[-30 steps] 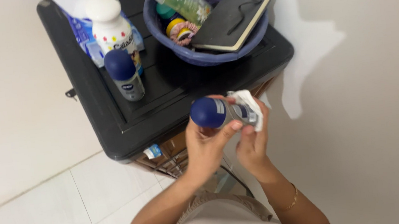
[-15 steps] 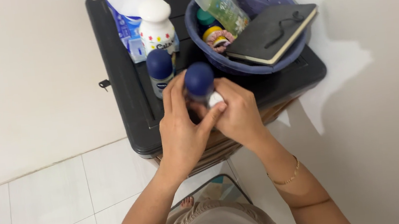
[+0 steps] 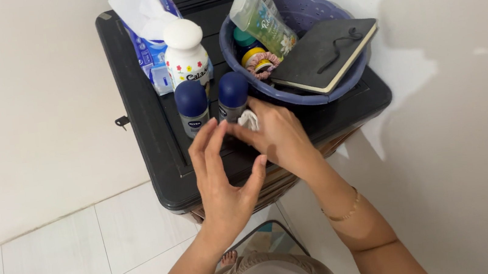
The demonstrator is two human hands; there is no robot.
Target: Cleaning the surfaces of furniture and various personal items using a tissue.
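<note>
A dark-blue-capped roll-on bottle [image 3: 233, 97] stands upright on the black cabinet top [image 3: 146, 136], right beside a second, matching roll-on bottle [image 3: 192, 106]. My right hand [image 3: 280, 136] rests against the first bottle's lower side and has a crumpled white tissue [image 3: 248, 119] pinched in its fingers. Just in front of the bottles, my left hand [image 3: 220, 173] hovers with fingers spread and holds nothing.
Behind the roll-ons stand a white flowered bottle [image 3: 185, 52] and a blue tissue pack [image 3: 145, 26]. A blue plastic basket [image 3: 303, 11] at the back right holds a black notebook [image 3: 323, 54], a clear green bottle [image 3: 261, 19] and small jars. White walls flank the cabinet; below is white tiled floor [image 3: 57, 268].
The roll-on bottle went from being held in both hands to standing on the cabinet next to the other one. My left hand let go and opened.
</note>
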